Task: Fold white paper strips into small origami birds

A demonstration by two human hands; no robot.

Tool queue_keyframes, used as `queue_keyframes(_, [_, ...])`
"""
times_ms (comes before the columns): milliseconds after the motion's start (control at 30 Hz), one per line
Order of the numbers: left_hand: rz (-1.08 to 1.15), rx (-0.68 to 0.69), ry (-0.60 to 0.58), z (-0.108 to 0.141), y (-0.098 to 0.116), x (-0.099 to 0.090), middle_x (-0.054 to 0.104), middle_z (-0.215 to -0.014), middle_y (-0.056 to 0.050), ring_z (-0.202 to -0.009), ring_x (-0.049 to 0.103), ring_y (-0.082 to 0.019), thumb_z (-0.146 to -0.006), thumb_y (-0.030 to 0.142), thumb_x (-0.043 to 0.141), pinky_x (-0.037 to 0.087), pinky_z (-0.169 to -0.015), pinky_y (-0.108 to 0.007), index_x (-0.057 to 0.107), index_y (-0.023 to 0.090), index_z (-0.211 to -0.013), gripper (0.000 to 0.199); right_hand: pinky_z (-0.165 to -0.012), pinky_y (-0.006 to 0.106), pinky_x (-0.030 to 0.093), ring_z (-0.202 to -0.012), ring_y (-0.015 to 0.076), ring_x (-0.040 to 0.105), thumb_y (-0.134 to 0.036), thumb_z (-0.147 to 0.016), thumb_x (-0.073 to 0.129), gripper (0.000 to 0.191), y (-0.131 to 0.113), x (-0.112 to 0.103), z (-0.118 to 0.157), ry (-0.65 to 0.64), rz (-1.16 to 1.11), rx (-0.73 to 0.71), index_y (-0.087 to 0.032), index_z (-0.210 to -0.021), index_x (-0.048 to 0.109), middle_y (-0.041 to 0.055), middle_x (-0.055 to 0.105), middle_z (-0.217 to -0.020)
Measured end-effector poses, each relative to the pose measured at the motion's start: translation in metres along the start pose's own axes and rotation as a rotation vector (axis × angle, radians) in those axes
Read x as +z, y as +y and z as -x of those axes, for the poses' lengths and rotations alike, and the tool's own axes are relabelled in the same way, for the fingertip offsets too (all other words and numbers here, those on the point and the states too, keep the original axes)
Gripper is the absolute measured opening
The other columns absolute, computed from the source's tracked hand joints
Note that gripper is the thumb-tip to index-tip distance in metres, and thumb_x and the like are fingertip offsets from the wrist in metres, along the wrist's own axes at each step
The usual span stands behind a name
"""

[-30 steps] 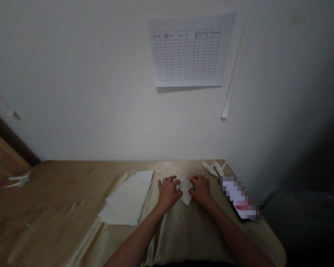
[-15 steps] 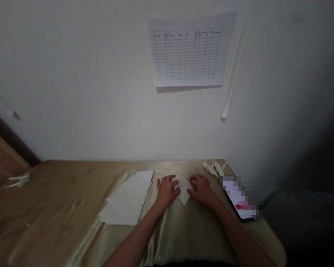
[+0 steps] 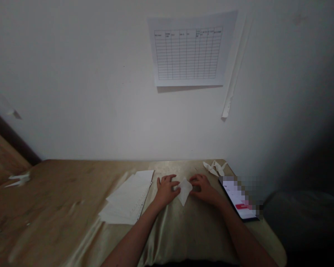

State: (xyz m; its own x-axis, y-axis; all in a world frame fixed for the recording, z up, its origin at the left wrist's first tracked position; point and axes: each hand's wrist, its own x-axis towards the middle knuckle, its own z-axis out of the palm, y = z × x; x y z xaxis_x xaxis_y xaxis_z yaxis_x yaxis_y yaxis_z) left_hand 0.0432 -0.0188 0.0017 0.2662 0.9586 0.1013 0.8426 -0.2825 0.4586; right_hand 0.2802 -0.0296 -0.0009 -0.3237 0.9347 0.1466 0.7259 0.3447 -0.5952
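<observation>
A small white folded paper (image 3: 184,191), kite-shaped with its point toward me, lies on the cloth-covered table between my hands. My left hand (image 3: 167,188) grips its left edge, thumb and index finger bent against it while the other fingers arch out to the left. On the opposite side, my right hand (image 3: 203,188) has thumb and curled fingers at the paper's right edge. Fine creases on the paper are too faint to make out.
Loose white sheets (image 3: 128,202) are fanned out left of my forearm. A folded paper figure (image 3: 215,168) lies at the back right, beyond a lit phone or tablet (image 3: 236,196). White scraps (image 3: 19,180) lie far left. A printed table sheet (image 3: 187,55) hangs on the wall.
The top and right side of the folded paper look wider and more rounded now. My right thumb has shifted slightly right, off the paper's face to its edge. My left hand has barely moved.
</observation>
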Motion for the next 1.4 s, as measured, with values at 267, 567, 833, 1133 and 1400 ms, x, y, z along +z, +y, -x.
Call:
queue_keyframes(267, [0.005,0.039,-0.077,0.001,-0.005,-0.006,0.055,-0.162,-0.006,-0.152,0.042,-0.037,-0.084,0.040,0.083,0.008,-0.128,-0.075,0.079,0.035,-0.123,0.039,-0.123,0.049,0.033,-0.136,0.0304,0.052,-0.030,-0.083,0.079,0.023,0.003,0.007,-0.004,0.050,0.000,-0.025,-0.023,-0.105,0.082,0.0095,0.070,-0.134])
queue_keyframes(567, [-0.031,0.052,-0.114,0.002,-0.004,-0.008,0.052,-0.164,-0.006,-0.155,0.039,-0.038,-0.081,0.046,0.086,0.006,-0.128,-0.075,0.074,0.036,-0.131,0.053,-0.120,0.049,0.035,-0.131,0.0308,0.055,-0.033,-0.082,0.082,0.027,-0.002,0.013,-0.006,0.092,0.060,-0.001,-0.022,-0.106,0.081,0.0101,0.072,-0.130])
queue_keyframes(833, [-0.057,0.056,-0.117,0.005,0.000,-0.009,0.050,-0.165,-0.011,-0.155,0.037,-0.042,-0.082,0.066,0.079,0.006,-0.126,-0.080,0.073,0.033,-0.136,0.063,-0.120,0.049,0.036,-0.133,0.0301,0.055,-0.036,-0.083,0.083,0.029,0.008,0.013,-0.008,0.052,0.029,-0.002,-0.025,-0.110,0.081,0.0083,0.071,-0.133])
queue_keyframes(1133, [-0.105,0.056,-0.174,0.007,0.004,-0.013,0.044,-0.169,-0.014,-0.158,0.031,-0.047,-0.068,0.070,0.086,0.007,-0.123,-0.084,0.068,0.032,-0.143,0.086,-0.121,0.047,0.036,-0.134,0.0278,0.056,-0.024,-0.085,0.078,0.021,0.025,0.008,-0.011,-0.032,-0.028,-0.062,-0.027,-0.106,0.083,0.0057,0.073,-0.134])
queue_keyframes(1400, [-0.103,0.041,-0.179,0.006,0.004,-0.012,0.042,-0.170,-0.014,-0.158,0.030,-0.047,-0.068,0.069,0.085,0.005,-0.124,-0.083,0.067,0.030,-0.144,0.087,-0.119,0.048,0.037,-0.129,0.0281,0.059,-0.026,-0.090,0.074,0.013,0.013,0.006,-0.013,-0.010,0.005,-0.042,-0.027,-0.098,0.085,0.0064,0.076,-0.128])
